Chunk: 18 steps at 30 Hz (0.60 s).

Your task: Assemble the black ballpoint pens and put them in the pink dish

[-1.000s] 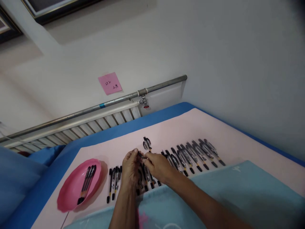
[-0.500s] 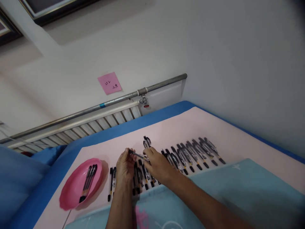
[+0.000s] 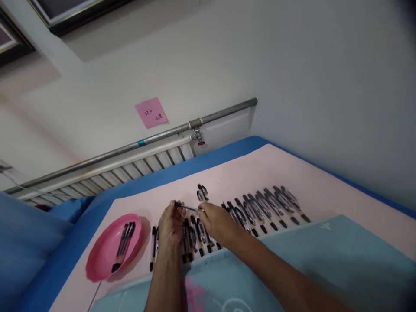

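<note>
Between my two hands, a pen (image 3: 186, 207) is held above the pink tabletop (image 3: 240, 173). My left hand (image 3: 172, 223) pinches its dark end with thumb and fingers. At the other end, the fingers of my right hand (image 3: 216, 221) close on the pen's lighter part. Below and beside my hands lies a row of black pens (image 3: 195, 236), partly hidden by my left wrist. A few black pen caps or parts (image 3: 202, 193) lie just beyond my right hand. Farther right, another row of pens (image 3: 269, 206) lies side by side.
At the left stands a pink bowl (image 3: 97, 255) with several pens (image 3: 123, 247) in it. A light blue cloth (image 3: 308, 251) covers the near edge. Behind the table run a radiator (image 3: 156, 162), a metal pipe (image 3: 224, 114) and a valve (image 3: 199, 138). A pink note (image 3: 151, 112) sticks to the wall.
My right hand has drawn slightly away from my left, and more of the pen's light part shows between them. The whole view has shifted a little.
</note>
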{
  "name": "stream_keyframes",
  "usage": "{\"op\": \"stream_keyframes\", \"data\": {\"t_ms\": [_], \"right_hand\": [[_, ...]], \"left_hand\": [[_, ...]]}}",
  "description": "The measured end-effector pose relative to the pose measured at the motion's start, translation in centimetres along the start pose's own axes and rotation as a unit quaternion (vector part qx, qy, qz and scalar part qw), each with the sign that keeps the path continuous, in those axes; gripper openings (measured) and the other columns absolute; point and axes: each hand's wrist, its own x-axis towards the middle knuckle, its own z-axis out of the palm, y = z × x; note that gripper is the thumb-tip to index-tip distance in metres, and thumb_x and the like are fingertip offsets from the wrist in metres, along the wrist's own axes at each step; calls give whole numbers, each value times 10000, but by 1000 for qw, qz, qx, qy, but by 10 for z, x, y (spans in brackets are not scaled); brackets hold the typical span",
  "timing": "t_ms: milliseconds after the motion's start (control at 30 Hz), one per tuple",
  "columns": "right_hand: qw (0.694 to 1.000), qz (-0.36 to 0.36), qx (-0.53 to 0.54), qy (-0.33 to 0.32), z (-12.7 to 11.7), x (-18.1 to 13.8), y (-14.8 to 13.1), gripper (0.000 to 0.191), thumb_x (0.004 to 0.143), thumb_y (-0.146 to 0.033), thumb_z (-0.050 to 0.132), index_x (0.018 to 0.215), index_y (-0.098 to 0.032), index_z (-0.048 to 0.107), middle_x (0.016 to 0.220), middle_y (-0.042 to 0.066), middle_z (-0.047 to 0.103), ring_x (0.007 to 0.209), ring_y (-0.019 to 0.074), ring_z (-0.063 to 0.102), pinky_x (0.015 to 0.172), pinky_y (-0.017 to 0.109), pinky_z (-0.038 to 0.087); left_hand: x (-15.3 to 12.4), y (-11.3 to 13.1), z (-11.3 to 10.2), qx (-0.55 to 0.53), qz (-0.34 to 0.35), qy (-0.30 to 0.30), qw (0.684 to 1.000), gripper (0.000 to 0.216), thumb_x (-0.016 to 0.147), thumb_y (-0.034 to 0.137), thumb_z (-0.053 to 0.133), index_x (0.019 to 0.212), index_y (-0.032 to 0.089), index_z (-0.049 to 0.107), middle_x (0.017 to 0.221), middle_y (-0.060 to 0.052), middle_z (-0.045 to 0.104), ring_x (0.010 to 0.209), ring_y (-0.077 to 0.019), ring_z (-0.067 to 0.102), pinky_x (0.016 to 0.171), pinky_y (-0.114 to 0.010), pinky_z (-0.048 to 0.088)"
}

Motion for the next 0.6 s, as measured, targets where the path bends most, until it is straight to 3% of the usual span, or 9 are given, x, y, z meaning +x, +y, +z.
{"op": "stream_keyframes", "data": {"t_ms": [100,233,400,500,600], "right_hand": [[999,-32,-20,19,1,0,1,168,815,-215,458,968,-174,513,964,79,583,829,174,566,688,240,384],[1000,-18,-16,11,2,0,2,160,864,-222,377,873,-167,527,856,67,602,760,161,568,656,234,380],[998,-44,-39,2,1,-1,2,156,819,-210,454,962,-174,505,965,78,583,819,172,569,680,236,381],[998,-34,-44,2,2,0,4,113,833,-182,419,870,-165,524,884,77,599,770,165,568,653,233,372],[1000,-8,22,0,4,2,4,125,833,-215,431,799,-168,542,759,51,608,703,147,559,611,218,360]], "left_hand": [[0,1,0,1,-1,6,1000,81,755,107,547,685,117,586,631,-24,635,605,-108,619,551,-203,482],[1,2,-2,0,-2,14,1000,72,748,108,558,684,122,586,631,-15,639,607,-111,622,558,-212,488],[3,1,-4,2,4,12,1000,49,730,113,580,684,124,594,635,-15,643,608,-106,621,562,-204,482],[3,0,-5,1,8,3,1000,52,715,110,590,665,125,594,617,-13,640,597,-109,620,557,-207,477],[3,0,-5,-3,32,-11,999,37,675,118,629,661,129,597,611,-6,641,604,-112,623,562,-207,471]]}}
